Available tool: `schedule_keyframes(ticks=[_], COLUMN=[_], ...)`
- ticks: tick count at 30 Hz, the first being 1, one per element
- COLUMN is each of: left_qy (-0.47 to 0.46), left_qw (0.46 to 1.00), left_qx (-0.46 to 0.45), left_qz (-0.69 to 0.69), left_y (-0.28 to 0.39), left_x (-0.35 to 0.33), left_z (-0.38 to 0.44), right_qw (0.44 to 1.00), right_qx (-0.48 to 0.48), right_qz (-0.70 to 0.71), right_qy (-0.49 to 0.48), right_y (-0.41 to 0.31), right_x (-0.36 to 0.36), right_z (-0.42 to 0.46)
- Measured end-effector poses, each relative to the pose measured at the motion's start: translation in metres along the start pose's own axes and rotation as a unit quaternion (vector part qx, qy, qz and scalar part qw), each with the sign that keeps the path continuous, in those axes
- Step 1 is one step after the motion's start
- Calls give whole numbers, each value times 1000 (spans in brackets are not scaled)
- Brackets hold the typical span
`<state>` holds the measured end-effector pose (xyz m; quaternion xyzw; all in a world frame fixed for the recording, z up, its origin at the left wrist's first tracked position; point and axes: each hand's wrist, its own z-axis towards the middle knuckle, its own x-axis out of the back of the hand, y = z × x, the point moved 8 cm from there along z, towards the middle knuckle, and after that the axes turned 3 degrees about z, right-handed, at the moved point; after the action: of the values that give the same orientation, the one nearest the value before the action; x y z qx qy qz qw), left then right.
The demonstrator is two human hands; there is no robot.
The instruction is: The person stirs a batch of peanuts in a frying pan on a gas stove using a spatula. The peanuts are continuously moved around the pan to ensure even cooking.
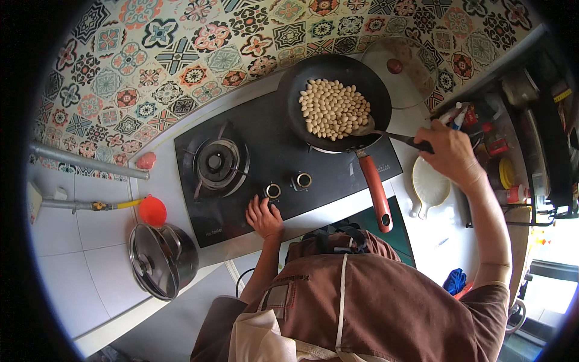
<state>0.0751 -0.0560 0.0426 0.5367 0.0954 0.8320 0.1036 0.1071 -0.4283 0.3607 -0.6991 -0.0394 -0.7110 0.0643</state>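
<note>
A black frying pan [337,68] with a red handle [376,192] sits on the right burner of a black glass gas hob [267,135]. A layer of pale, oval nuts or large seeds [332,106] covers much of its bottom. My right hand [448,151] grips the dark handle of a metal spatula or spoon [389,135], whose head touches the nuts at the pan's right side. My left hand [264,218] rests on the hob's front edge, its fingertips close to the left control knob [272,191]; I cannot tell whether they touch it. Nothing shows in that hand.
A glass lid [398,88] leans on the patterned wall behind the pan. The left burner [216,160] holds nothing. A lidded pot [181,258] and a red funnel-like object [153,211] stand left. On the right are a pale dish [430,181] and a crowded rack [502,149].
</note>
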Motion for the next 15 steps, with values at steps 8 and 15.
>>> schedule_keyframes(ticks=[8,15], left_qy=[5,-15], left_qw=[1000,1000], left_qx=[-6,7], left_qz=[-7,-11], left_y=[2,1], left_x=[2,3], left_z=[4,1], right_qw=[997,966], right_qx=[-63,-89], right_qz=[36,180], right_qy=[40,161], right_y=[15,22], right_x=[-93,-113], right_z=[18,21])
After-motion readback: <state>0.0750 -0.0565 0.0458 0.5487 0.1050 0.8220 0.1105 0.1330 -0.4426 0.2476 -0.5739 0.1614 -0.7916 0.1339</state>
